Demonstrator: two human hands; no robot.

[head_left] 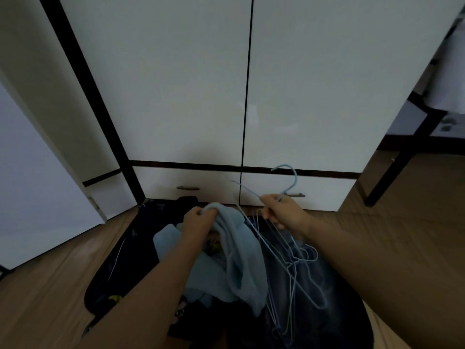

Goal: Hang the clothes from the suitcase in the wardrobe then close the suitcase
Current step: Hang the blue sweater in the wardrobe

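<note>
A dark open suitcase (105,285) lies on the wooden floor below me, full of clothes. My left hand (198,220) grips a light blue garment (241,263) and holds it bunched above the suitcase. My right hand (281,210) is closed on a light blue wire hanger (293,177), whose hook points up. Several more wire hangers (292,273) dangle below that hand over dark clothes. The white wardrobe (176,96) stands straight ahead with both doors shut.
Two drawers with small handles (187,188) run along the wardrobe's base. A white door or panel (37,185) is at the left. A black-legged table (412,147) stands at the right. Wooden floor (45,285) surrounds the suitcase.
</note>
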